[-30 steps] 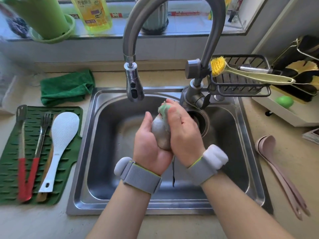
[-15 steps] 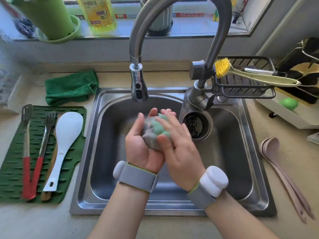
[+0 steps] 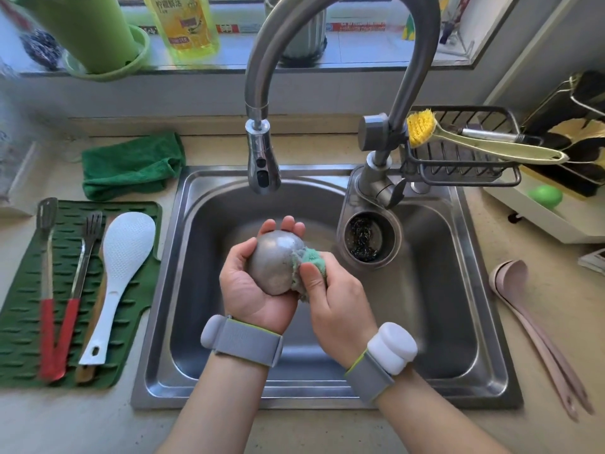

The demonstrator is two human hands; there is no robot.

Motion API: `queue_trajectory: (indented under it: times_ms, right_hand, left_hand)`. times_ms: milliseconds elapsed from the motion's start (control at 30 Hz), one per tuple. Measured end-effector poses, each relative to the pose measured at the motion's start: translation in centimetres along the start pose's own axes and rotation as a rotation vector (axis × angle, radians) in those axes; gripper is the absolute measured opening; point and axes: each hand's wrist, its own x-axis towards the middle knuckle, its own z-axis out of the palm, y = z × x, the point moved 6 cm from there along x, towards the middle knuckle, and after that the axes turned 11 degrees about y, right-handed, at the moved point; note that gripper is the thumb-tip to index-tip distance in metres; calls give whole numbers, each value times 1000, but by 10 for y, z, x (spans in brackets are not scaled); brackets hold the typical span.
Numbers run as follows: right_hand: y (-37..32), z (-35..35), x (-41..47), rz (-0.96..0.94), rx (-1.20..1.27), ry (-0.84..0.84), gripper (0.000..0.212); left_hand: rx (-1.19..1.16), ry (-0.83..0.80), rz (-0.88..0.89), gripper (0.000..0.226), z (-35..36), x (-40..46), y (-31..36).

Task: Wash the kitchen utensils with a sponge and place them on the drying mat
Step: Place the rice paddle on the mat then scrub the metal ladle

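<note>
I have the left hand (image 3: pixel 252 286) cupped around the round metal bowl of a ladle (image 3: pixel 273 262), held over the middle of the sink (image 3: pixel 458 290), while my right hand (image 3: pixel 337 306) grips the green sponge (image 3: pixel 311 260) and presses it against the bowl's side at about 3 o'clock. The ladle's handle is hidden under my hands, so I cannot tell how it lies. No water shows at the tap (image 3: pixel 262 165), at 12 o'clock from the ladle. On the drying mat (image 3: pixel 19 306), out at 9 o'clock on the worktop (image 3: pixel 491 244), I count a slotted turner (image 3: pixel 45 290), a fork (image 3: pixel 82 267), a white rice paddle (image 3: pixel 114 273) and a wooden handle (image 3: pixel 88 371) partly under it, which I take as finished. The pink spoons (image 3: pixel 537 329) at 3 o'clock lie beside the sink, probably waiting. I judge this roughly two thirds done: the ladle needs scrubbing, rinsing and setting down, then the spoons.
</note>
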Motion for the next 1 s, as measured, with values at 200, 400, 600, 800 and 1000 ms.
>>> queue_trajectory:
  times_ms: [200, 400, 600, 800, 1000]
  right_hand:
    - [-7, 1, 9, -29, 53, -152, 31]
    - [34, -19, -4, 172, 159, -319, 16]
    - [27, -6, 13, 136, 2, -237, 23]
    - [-1, 8, 17, -140, -404, -205, 50]
    - [34, -15, 10, -15, -577, -172, 54]
  left_hand:
    - [77, -94, 6, 19, 5, -2, 3]
    - [-58, -70, 7, 15, 1, -2, 7]
    - [-190, -15, 78, 16, 0, 0, 16]
    - [-182, -37, 110, 16, 4, 0, 28]
    - [-212, -54, 163, 17, 5, 2, 44]
